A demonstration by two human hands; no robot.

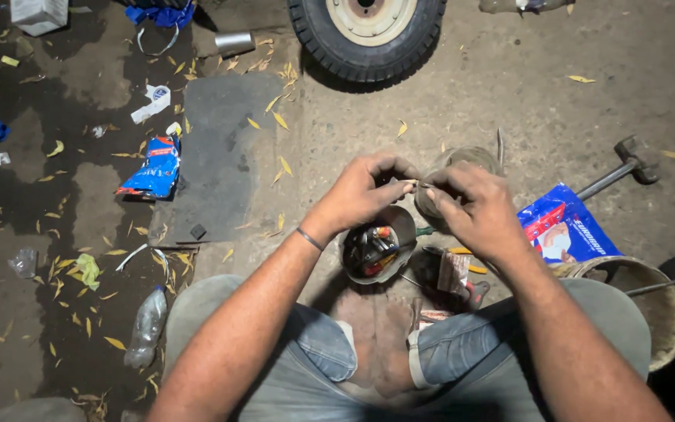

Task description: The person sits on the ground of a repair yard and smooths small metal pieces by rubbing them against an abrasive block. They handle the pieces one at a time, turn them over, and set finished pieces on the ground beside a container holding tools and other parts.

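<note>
I see L hand (361, 191) & R hand (474, 207) each w/ narrow pinch grip on small thin metal piece (416, 184), above tin of tools (376, 248) on floor (509, 94).

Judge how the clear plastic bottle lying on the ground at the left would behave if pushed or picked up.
The plastic bottle lies on its side, so a push would probably roll it. It looks thin-walled and dented, so likely light and easily squashed. Its dusty skin may give fair grip.
</note>
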